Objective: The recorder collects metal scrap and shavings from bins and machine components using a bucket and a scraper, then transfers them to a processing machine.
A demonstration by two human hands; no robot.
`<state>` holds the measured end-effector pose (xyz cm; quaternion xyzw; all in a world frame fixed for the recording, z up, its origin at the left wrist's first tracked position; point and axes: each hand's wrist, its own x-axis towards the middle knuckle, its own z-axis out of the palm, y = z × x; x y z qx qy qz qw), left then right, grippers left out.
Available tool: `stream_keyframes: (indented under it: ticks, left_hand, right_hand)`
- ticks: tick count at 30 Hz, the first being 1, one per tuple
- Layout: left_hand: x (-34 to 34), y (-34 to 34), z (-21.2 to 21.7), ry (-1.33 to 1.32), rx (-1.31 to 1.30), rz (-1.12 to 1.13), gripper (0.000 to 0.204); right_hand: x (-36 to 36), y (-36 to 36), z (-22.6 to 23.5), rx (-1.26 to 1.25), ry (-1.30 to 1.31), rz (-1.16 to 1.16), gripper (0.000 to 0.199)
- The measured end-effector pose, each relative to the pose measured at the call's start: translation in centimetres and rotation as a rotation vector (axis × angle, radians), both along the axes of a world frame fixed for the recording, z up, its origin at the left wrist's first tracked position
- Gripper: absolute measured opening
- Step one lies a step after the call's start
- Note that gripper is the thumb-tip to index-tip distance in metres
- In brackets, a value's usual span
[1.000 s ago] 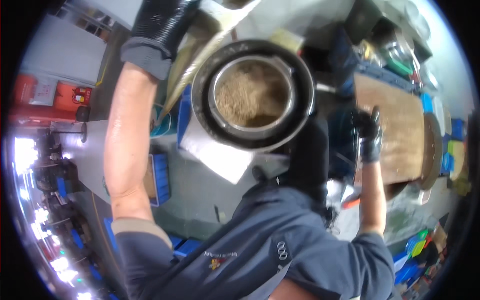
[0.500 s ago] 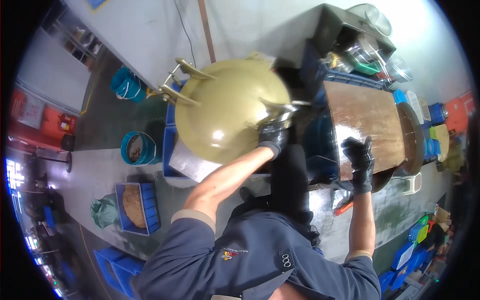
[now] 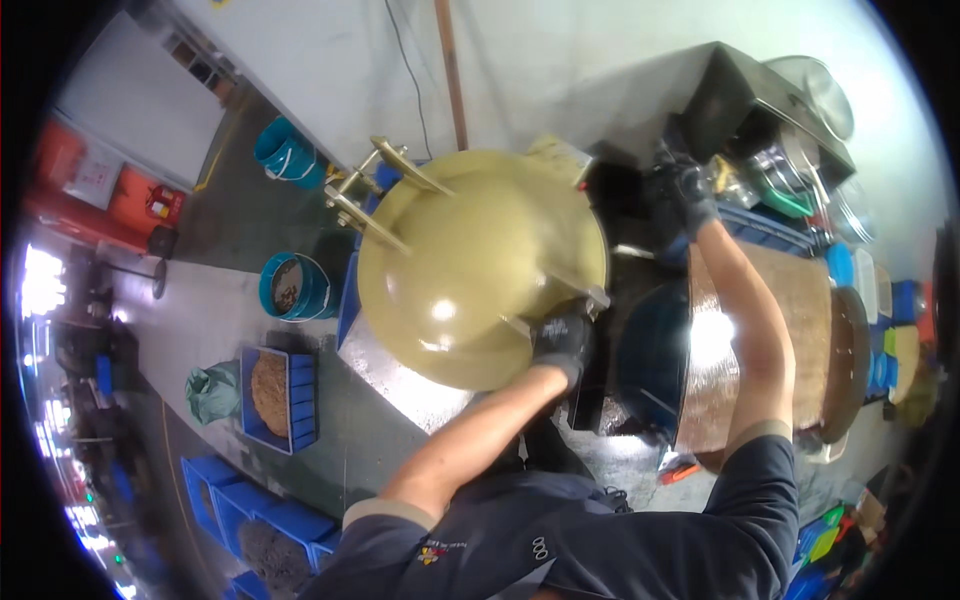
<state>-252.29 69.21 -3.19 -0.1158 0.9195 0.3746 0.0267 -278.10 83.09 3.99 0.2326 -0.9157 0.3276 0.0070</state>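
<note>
A large round yellow-green lid [image 3: 470, 270], domed and shiny, fills the middle, with a bolted hinge [image 3: 372, 195] on its left side. Two short metal lugs [image 3: 570, 288] stand out at its right edge. My left hand [image 3: 562, 345], in a black glove, is closed at these lugs; the glove covers the exact grip. My right hand [image 3: 685, 190], also black-gloved, is stretched far forward beside an open dark metal box [image 3: 740, 95] and the end of a blue crate [image 3: 765, 228]. Its fingers blend into the dark background.
A brown board [image 3: 790, 310] lies over a dark blue drum [image 3: 650, 345] at right. Metal bowls [image 3: 785, 165] sit by the box. Teal buckets [image 3: 297, 287], a blue crate [image 3: 280, 400] with brown material and a green bag [image 3: 212, 392] stand on the left floor.
My right hand has gone from above the brown board forward to beside the metal box. My left hand stays at the lid's right edge. The whole view has shifted.
</note>
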Motion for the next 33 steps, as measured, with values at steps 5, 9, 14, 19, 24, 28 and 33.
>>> stream_keyframes:
  ticks: [5,9,14,19,24,28,33]
  left_hand:
    - [-0.1,1.4,-0.3,0.107,-0.116,0.012,0.024]
    - [-0.3,0.5,0.8,0.215,-0.164,0.013,0.022]
    - [-1.1,1.0,0.8,0.025,-0.199,-0.029,0.021]
    - [-0.6,1.0,0.5,-0.080,-0.287,-0.017,0.029]
    - [-1.3,1.3,1.0,-0.021,-0.312,-0.034,0.023]
    - [-1.2,1.1,1.2,0.005,-0.330,-0.010,0.019]
    - [-0.9,1.2,0.8,0.015,-0.380,-0.080,0.018]
  right_hand:
    - [-14.5,-4.8,-11.2,-0.571,-0.651,0.014,0.045]
    - [-16.3,-9.9,-14.1,0.019,-0.435,0.097,0.048]
    - [-19.6,-11.1,-19.2,0.225,-0.437,0.354,0.038]
    - [-21.2,-14.4,-22.8,0.299,-0.425,0.493,0.029]
    - [-24.3,-13.6,-28.3,-0.031,-0.648,0.432,0.030]
    - [-22.9,-15.0,-25.9,0.083,-0.496,0.567,0.029]
    - [-23.6,-13.9,-26.0,0.095,-0.581,0.518,0.027]
